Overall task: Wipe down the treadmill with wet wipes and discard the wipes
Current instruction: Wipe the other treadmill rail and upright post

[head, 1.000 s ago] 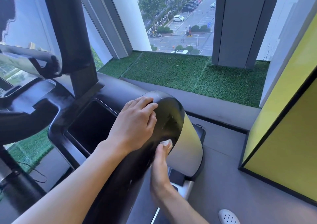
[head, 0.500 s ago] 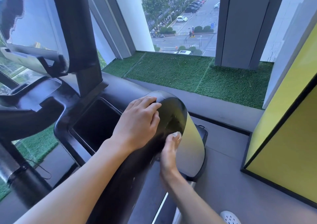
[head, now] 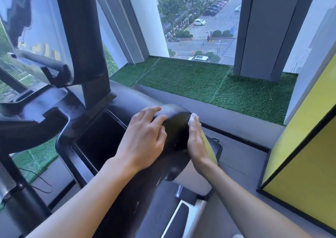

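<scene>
- Your right hand [head: 197, 139] lies flat, fingers straight and close together, pressed edge-on against the right side of the rounded arm end [head: 177, 128] of the treadmill [head: 85, 46].
- The wet wipe [head: 193, 118] shows as a small white wad at your right fingertips, trapped between them and the upper right edge of the black cap. Most of it is hidden under the fingers.
- Your left hand [head: 143, 134] rests on top of that same rounded end, fingers spread and only lightly bent over the curve. It holds nothing, and its fingertips reach the glossy crown.
- The two hands sit on opposite sides of the cap, near each other but apart, with black plastic between them.
- Below your right wrist runs the arm's pale grey side panel [head: 192, 181].
- Just left of your left hand is a deep rectangular recess [head: 101, 139] in the black console, dark inside.
- Behind the recess the thick black upright rises out of the top of the view.
- Under your forearms the deck's silver side rail [head: 187, 217] runs towards you.
- A thin black cable [head: 42, 183] loops on the floor at far left.
- Beyond the treadmill a ledge of artificial grass [head: 218, 84] runs under the window [head: 200, 22], which looks down on a street with parked cars.
- A yellow panel [head: 300, 155] with a black edge stands at your right.
</scene>
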Available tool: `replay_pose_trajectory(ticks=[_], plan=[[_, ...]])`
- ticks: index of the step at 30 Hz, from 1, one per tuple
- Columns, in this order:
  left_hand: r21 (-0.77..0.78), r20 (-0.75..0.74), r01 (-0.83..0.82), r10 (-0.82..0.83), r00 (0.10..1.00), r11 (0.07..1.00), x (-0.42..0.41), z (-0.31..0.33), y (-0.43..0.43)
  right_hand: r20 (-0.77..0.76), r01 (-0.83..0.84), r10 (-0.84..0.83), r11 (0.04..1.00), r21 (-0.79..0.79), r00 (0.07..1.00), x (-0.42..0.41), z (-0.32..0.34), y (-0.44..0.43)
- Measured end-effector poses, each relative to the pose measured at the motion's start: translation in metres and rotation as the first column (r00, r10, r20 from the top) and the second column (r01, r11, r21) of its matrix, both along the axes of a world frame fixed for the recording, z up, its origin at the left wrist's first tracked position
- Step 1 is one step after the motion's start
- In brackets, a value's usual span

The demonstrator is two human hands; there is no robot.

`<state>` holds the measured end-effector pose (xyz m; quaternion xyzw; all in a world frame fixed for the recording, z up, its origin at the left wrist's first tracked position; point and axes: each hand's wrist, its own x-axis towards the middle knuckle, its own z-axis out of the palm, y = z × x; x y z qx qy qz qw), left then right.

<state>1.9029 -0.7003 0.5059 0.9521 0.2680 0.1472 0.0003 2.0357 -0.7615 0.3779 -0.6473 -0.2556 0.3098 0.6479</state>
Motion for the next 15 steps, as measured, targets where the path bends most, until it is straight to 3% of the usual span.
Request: replay_pose_trajectory(ticks=[4, 8, 12, 15], plan=[[0.021, -0.017, -0.035, 0.036, 0.999, 0.999, 0.0, 0.0, -0.002, 0.036, -0.11, 0.106, 0.984, 0.138, 0.994, 0.023, -0.003, 0.005], [0.027, -0.032, -0.04, 0.041, 0.999, 0.999, 0.0, 0.001, -0.002, -0.011, -0.164, 0.164, 0.985, -0.059, 0.986, 0.067, 0.01, 0.039], [0.04, -0.009, -0.04, 0.04, 0.999, 0.998, 0.0, 0.0, -0.002, 0.154, -0.291, 0.286, 0.957, 0.007, 0.946, 0.065, 0.029, 0.036], [0.046, -0.014, -0.046, 0.046, 0.999, 0.998, 0.0, -0.001, -0.002, 0.14, -0.389, 0.384, 0.921, 0.006, 0.912, 0.078, 0.028, 0.03]])
